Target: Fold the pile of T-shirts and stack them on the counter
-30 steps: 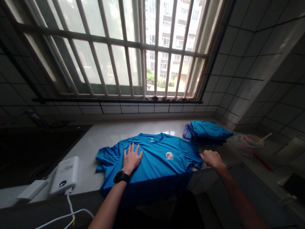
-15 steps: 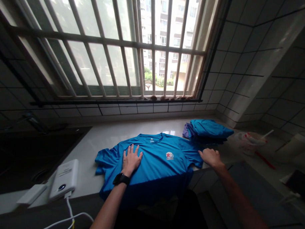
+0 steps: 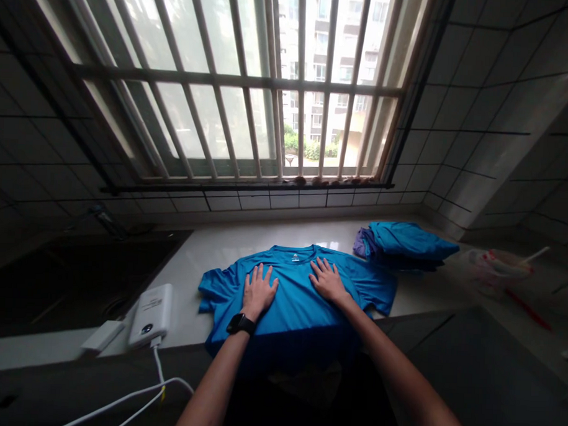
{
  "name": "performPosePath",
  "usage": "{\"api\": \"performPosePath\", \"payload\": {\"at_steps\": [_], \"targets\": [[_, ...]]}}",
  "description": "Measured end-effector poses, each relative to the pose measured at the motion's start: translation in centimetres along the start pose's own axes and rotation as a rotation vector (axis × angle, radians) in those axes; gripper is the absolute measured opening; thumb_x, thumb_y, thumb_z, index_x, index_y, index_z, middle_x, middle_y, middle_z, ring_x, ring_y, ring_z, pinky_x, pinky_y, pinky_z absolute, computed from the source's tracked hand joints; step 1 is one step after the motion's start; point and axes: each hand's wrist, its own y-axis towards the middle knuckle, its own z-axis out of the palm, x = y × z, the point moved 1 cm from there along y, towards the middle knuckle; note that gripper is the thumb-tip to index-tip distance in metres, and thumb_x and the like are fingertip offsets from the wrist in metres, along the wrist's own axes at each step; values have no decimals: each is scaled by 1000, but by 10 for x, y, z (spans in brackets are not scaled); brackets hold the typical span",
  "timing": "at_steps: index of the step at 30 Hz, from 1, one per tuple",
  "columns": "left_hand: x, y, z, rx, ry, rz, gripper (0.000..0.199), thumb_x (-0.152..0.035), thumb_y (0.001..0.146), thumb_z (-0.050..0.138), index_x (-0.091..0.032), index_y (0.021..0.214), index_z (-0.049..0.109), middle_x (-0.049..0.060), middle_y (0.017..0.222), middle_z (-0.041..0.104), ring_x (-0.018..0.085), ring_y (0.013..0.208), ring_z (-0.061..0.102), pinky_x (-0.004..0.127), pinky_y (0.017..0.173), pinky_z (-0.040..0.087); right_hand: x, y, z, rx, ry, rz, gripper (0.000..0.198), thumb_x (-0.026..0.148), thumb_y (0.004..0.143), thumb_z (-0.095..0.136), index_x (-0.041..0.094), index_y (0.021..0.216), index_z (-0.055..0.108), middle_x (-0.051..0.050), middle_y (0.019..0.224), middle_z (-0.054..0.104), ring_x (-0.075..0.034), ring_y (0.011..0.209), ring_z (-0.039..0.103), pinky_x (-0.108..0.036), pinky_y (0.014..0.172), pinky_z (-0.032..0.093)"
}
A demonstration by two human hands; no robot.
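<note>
A blue T-shirt [image 3: 293, 297] lies spread on the counter, its collar toward the window and its lower part hanging over the front edge. My left hand [image 3: 259, 291], with a black watch [image 3: 241, 324] on the wrist, rests flat on the left side of the chest, fingers spread. Flat on the right side of the chest lies my right hand [image 3: 327, 280], fingers apart, covering the spot of the printed emblem. Neither hand grips the cloth. The right sleeve [image 3: 377, 286] reaches close to a pile of folded blue clothes [image 3: 411, 243].
Left of the shirt, a white power bank [image 3: 150, 314] with a plugged-in cable stands near a small white box [image 3: 103, 336]. A dark sink [image 3: 76, 280] is farther left. A plastic-bagged container [image 3: 501, 267] sits at the right. Behind the counter [image 3: 246, 233] is a barred window [image 3: 242, 82].
My right hand has moved left from the right sleeve's end onto the chest, and its fingers have opened out flat. My left hand stays on the shirt. The view has shifted slightly.
</note>
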Motion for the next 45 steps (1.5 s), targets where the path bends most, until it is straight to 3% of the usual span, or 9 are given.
{"api": "performPosePath", "payload": {"at_steps": [10, 14, 17, 20, 23, 28, 35, 40, 45], "targets": [[14, 3, -13, -1, -179, 31, 57, -26, 98, 38, -17, 154, 45, 13, 156, 50, 28, 148, 40, 48, 122, 31, -17, 17, 11, 5, -74, 9, 60, 45, 106, 25, 26, 163, 26, -4, 171, 17, -26, 158, 15, -52, 126, 17], [70, 6, -43, -188, -258, -328, 54, -10, 93, 34, -10, 143, 53, 20, 138, 63, 27, 129, 60, 40, 107, 48, -15, 16, 10, 4, -77, 7, 59, 44, 107, 25, 25, 163, 27, -4, 171, 18, -25, 158, 16, -52, 126, 17], [114, -4, -54, -143, -208, -631, 45, -12, 88, 47, -6, 131, 59, 26, 126, 66, 36, 119, 65, 44, 94, 54, -14, 15, 9, 0, -86, 7, 59, 43, 107, 26, 24, 163, 27, -5, 171, 19, -25, 158, 16, -52, 126, 17], [140, -15, -56, -85, -241, -669, 40, -15, 83, 58, -8, 122, 63, 24, 116, 71, 36, 111, 68, 41, 88, 55, -14, 14, 9, -2, -98, 0, 59, 42, 107, 26, 23, 162, 28, -6, 170, 19, -26, 158, 17, -53, 125, 18], [147, -23, -64, -258, -266, -694, 41, -11, 84, 50, -10, 124, 62, 21, 109, 73, 34, 104, 69, 43, 85, 56, -14, 14, 10, -5, -108, -7, 59, 42, 107, 26, 22, 162, 28, -5, 170, 19, -26, 157, 17, -53, 125, 18], [117, -21, -88, -536, -137, -666, 47, -11, 90, 41, -9, 133, 58, 26, 131, 60, 39, 122, 59, 52, 97, 51, -14, 15, 11, -9, -104, -5, 59, 43, 107, 26, 24, 162, 28, -5, 170, 20, -26, 157, 18, -53, 125, 20], [12, 17, -44, 16, -100, 58, 51, -31, 98, 45, -18, 147, 53, 13, 152, 54, 29, 140, 49, 41, 115, 40, -12, 13, 8, -10, -100, 6, 59, 43, 107, 27, 23, 162, 28, -5, 170, 21, -26, 157, 18, -52, 125, 19], [-4, 20, -1, 45, -62, 104, 58, -43, 101, 39, -25, 156, 42, 6, 167, 34, 29, 155, 26, 51, 125, 22, -13, 15, 9, -17, -95, 10, 59, 44, 106, 28, 24, 162, 29, -5, 170, 21, -26, 157, 17, -51, 126, 18], [1, 27, -1, 55, -63, 83, 60, -44, 101, 37, -24, 158, 39, 7, 168, 29, 29, 156, 25, 51, 125, 21, -18, 24, 9, 7, -73, -4, 60, 46, 106, 27, 25, 163, 27, -4, 171, 17, -26, 158, 16, -52, 126, 17]]}}
